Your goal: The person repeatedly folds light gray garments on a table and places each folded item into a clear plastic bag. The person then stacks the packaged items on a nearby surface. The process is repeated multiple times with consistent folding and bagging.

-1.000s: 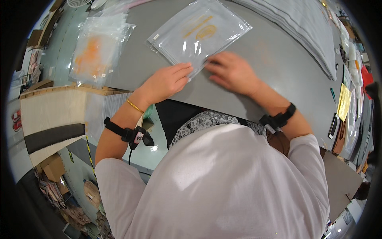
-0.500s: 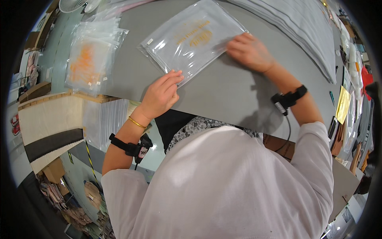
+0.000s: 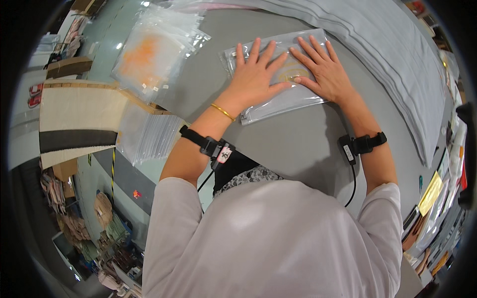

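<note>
A clear plastic bag [image 3: 278,107] with folded grey fabric inside and a gold print on its face lies on the grey table [image 3: 278,149]. Both palms rest on it, side by side. On its left half my left hand [image 3: 256,74] lies flat with the fingers spread. My right hand [image 3: 323,72] is spread over the right half, its thumb on the gold print and close to the left thumb. Neither hand grips anything. The hands hide much of the print and the bag's middle.
At the table's left stands a pile of clear bags [image 3: 144,57] with orange print. Below it, a row of filled bags [image 3: 154,131] sits beside a cardboard box [image 3: 84,109]. Stacked grey fabric [image 3: 387,64] spreads along the far right. A yellow paper [image 3: 430,193] lies at the right edge.
Both hands have moved from the bag's edges onto its top and spread flat. The bag now lies straighter. The whole view has shifted, with the surroundings appearing farther right.
</note>
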`<state>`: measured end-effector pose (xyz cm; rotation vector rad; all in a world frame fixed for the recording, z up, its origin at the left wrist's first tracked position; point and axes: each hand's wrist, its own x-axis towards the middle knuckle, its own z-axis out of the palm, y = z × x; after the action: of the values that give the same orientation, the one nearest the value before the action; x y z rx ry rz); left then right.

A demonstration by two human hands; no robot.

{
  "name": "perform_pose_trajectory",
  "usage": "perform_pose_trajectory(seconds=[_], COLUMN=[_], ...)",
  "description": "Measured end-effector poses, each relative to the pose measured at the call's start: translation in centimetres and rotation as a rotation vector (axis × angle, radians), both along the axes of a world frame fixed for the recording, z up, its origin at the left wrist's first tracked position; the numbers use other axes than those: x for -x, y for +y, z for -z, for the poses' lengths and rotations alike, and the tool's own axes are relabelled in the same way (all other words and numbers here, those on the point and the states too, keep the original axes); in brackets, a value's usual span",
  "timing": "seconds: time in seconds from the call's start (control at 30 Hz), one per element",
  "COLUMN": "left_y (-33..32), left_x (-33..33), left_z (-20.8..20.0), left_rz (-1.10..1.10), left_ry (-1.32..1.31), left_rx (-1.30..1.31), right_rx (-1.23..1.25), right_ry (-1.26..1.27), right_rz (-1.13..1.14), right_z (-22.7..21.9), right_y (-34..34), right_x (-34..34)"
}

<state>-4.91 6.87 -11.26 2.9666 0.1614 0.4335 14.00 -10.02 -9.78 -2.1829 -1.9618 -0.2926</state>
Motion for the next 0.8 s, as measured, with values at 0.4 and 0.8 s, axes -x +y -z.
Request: perform_pose_trajectory(seconds=[0.4, 0.8], left_y=[1.6, -6.8], left_x=[-0.1, 28.8], left_z=[2.2, 6.6], left_rz=[-0.015, -0.532], left_ry=[-0.039, -0.493], left_rx=[0.105, 1.584], right_rx=[0.193, 0.146], right_ry=[0.070, 0.151], right_rz=[0.031, -0.172], right_z=[1.3, 1.6], right_y=[1.1, -1.7], right_x=[-1.2, 10.1])
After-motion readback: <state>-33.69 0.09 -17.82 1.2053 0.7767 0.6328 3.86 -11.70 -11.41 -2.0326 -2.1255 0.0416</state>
